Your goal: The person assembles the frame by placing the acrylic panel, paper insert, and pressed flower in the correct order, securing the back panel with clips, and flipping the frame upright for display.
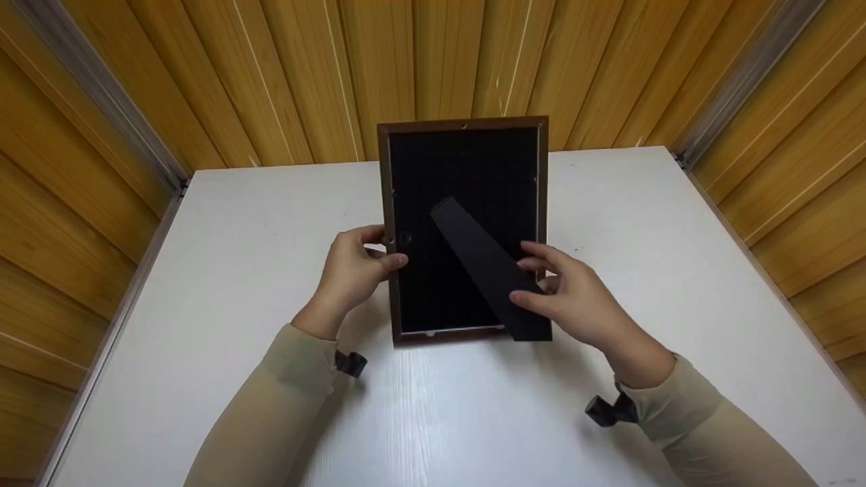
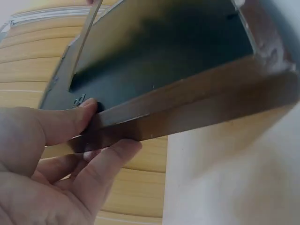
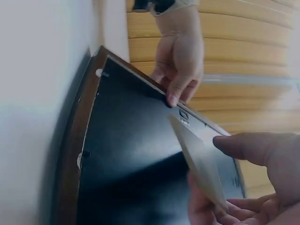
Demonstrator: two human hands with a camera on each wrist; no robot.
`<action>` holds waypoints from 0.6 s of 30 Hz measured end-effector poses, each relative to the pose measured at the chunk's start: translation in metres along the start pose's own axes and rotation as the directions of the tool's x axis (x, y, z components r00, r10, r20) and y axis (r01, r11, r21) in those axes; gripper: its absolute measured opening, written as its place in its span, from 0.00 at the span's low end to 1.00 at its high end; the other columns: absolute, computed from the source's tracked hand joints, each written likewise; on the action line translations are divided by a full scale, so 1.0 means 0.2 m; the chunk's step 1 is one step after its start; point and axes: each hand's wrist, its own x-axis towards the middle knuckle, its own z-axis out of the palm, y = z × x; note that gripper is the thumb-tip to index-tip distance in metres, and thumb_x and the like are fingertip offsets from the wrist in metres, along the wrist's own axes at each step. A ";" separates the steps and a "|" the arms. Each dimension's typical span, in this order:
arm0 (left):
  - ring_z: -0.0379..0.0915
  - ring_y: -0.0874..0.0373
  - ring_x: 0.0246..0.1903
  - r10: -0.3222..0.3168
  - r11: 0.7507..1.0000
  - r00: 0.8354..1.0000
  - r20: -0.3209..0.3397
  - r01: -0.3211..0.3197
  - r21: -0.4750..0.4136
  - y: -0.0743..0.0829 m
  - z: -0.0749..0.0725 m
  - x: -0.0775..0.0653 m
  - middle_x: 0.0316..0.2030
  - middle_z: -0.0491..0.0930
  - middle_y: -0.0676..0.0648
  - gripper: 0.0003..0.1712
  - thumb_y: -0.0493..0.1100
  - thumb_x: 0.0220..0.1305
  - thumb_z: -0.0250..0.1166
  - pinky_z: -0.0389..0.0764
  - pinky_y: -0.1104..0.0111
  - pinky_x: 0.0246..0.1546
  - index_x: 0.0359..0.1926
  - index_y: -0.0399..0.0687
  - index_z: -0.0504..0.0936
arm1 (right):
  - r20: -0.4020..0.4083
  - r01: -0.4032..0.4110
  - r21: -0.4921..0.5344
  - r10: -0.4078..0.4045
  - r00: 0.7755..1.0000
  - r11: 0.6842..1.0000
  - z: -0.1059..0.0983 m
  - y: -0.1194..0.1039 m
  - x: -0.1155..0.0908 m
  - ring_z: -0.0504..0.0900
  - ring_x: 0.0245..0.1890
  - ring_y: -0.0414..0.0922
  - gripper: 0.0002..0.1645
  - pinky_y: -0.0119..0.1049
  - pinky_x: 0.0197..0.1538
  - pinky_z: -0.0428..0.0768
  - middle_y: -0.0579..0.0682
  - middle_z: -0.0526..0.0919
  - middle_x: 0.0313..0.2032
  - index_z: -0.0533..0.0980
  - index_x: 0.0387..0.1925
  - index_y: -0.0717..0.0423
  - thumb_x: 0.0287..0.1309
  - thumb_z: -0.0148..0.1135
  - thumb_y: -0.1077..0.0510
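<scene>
A picture frame (image 1: 467, 125) with a brown rim is held upright over the white table, its black back facing me. From the back swings out a black easel stand (image 1: 484, 264), slanting down to the right. At the frame's left edge, my left hand (image 1: 355, 270) grips the rim, thumb on the backing and fingers underneath, as the left wrist view shows. My right hand (image 1: 572, 291) holds the stand near its lower end, fingers behind it and thumb on the near side. In the right wrist view, a slim gap seems to show by the thumb (image 3: 246, 149).
The white table (image 1: 270, 223) extends around the frame, with wood-look panel walls (image 1: 379, 67) behind it and at both sides. Small metal fittings (image 3: 184, 117) sit on the backing. A black device (image 1: 612, 410) is strapped at each wrist.
</scene>
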 end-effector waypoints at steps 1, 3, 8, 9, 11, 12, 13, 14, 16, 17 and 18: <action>0.93 0.53 0.46 0.020 1.000 1.000 -0.014 -0.020 0.012 0.00 -0.01 0.00 0.62 0.85 0.38 0.31 0.32 0.70 0.78 0.94 0.66 0.49 0.72 0.40 0.85 | 0.011 -0.018 0.060 0.017 1.000 0.998 -0.02 0.01 -0.01 0.91 0.53 0.46 0.43 0.38 0.57 0.90 0.60 0.86 0.69 0.70 0.83 0.61 0.73 0.76 0.58; 0.93 0.53 0.47 0.056 0.998 0.998 -0.042 -0.054 0.045 0.00 -0.02 0.01 0.61 0.86 0.40 0.29 0.33 0.70 0.79 0.94 0.67 0.48 0.70 0.43 0.86 | 0.029 -0.039 0.170 0.034 0.999 0.985 -0.04 0.04 -0.03 0.94 0.48 0.43 0.32 0.36 0.50 0.94 0.63 0.91 0.61 0.77 0.74 0.70 0.75 0.73 0.61; 0.91 0.51 0.53 0.126 0.987 0.990 -0.064 -0.118 0.113 0.02 -0.05 0.03 0.58 0.88 0.45 0.27 0.34 0.70 0.79 0.94 0.65 0.48 0.68 0.48 0.89 | 0.049 -0.016 0.357 -0.002 0.999 0.934 -0.04 0.07 -0.05 0.97 0.43 0.41 0.21 0.42 0.46 0.96 0.56 0.97 0.46 0.81 0.60 0.83 0.74 0.70 0.69; 0.90 0.51 0.53 0.140 0.983 0.988 -0.066 -0.131 0.126 0.03 -0.05 0.04 0.58 0.88 0.45 0.27 0.34 0.70 0.80 0.93 0.64 0.48 0.68 0.49 0.89 | 0.045 -0.008 0.369 -0.010 0.999 0.929 -0.04 0.07 -0.05 0.97 0.43 0.41 0.21 0.42 0.46 0.96 0.53 0.97 0.45 0.81 0.59 0.83 0.74 0.70 0.69; 0.89 0.50 0.54 0.173 0.976 0.982 -0.075 -0.160 0.148 0.04 -0.05 0.05 0.57 0.88 0.46 0.27 0.35 0.70 0.80 0.93 0.63 0.49 0.68 0.49 0.89 | 0.034 0.004 0.383 -0.018 0.999 0.924 -0.03 0.06 -0.07 0.97 0.42 0.41 0.20 0.43 0.45 0.96 0.49 0.97 0.43 0.81 0.58 0.84 0.73 0.71 0.70; 0.89 0.50 0.54 0.190 0.972 0.978 -0.082 -0.176 0.158 0.04 -0.05 0.06 0.57 0.89 0.47 0.27 0.35 0.70 0.80 0.93 0.62 0.49 0.68 0.49 0.89 | 0.029 0.010 0.387 -0.023 0.999 0.922 -0.03 0.05 -0.08 0.97 0.42 0.41 0.20 0.43 0.45 0.96 0.48 0.97 0.42 0.81 0.58 0.84 0.73 0.71 0.70; 0.89 0.49 0.55 0.209 0.967 0.974 -0.089 -0.192 0.168 0.04 -0.05 0.07 0.57 0.88 0.47 0.27 0.35 0.70 0.80 0.93 0.62 0.49 0.68 0.49 0.89 | 0.024 0.015 0.390 -0.027 0.999 0.921 -0.03 0.04 -0.08 0.97 0.42 0.41 0.20 0.43 0.45 0.96 0.47 0.97 0.42 0.81 0.58 0.84 0.73 0.71 0.70; 0.89 0.49 0.55 0.228 0.962 0.969 -0.097 -0.209 0.177 0.05 -0.05 0.07 0.57 0.88 0.47 0.27 0.35 0.70 0.80 0.93 0.62 0.49 0.68 0.49 0.89 | 0.018 0.020 0.395 -0.030 0.999 0.918 -0.02 0.03 -0.09 0.97 0.42 0.41 0.20 0.44 0.45 0.96 0.47 0.97 0.42 0.81 0.57 0.84 0.72 0.71 0.70; 0.89 0.48 0.56 0.266 0.951 0.957 -0.116 -0.241 0.192 0.05 -0.05 0.09 0.57 0.88 0.46 0.28 0.34 0.70 0.80 0.93 0.63 0.51 0.69 0.48 0.88 | 0.015 0.028 0.399 -0.037 0.999 0.917 -0.02 0.01 -0.10 0.97 0.42 0.42 0.19 0.44 0.45 0.96 0.46 0.97 0.42 0.81 0.57 0.83 0.72 0.72 0.70; 0.89 0.48 0.56 0.283 0.946 0.951 -0.128 -0.255 0.200 0.05 -0.05 0.10 0.57 0.88 0.46 0.28 0.34 0.70 0.80 0.93 0.63 0.52 0.69 0.48 0.88 | 0.016 0.032 0.402 -0.041 0.999 0.915 -0.01 0.00 -0.10 0.97 0.43 0.42 0.19 0.44 0.45 0.96 0.46 0.97 0.42 0.81 0.57 0.83 0.72 0.72 0.70; 0.89 0.49 0.57 0.296 0.942 0.945 -0.140 -0.265 0.205 0.04 -0.04 0.11 0.57 0.89 0.46 0.28 0.34 0.70 0.80 0.94 0.64 0.52 0.69 0.47 0.88 | 0.017 0.035 0.406 -0.046 0.999 0.913 -0.01 -0.01 -0.10 0.97 0.43 0.42 0.19 0.44 0.45 0.96 0.45 0.97 0.42 0.81 0.57 0.83 0.72 0.72 0.70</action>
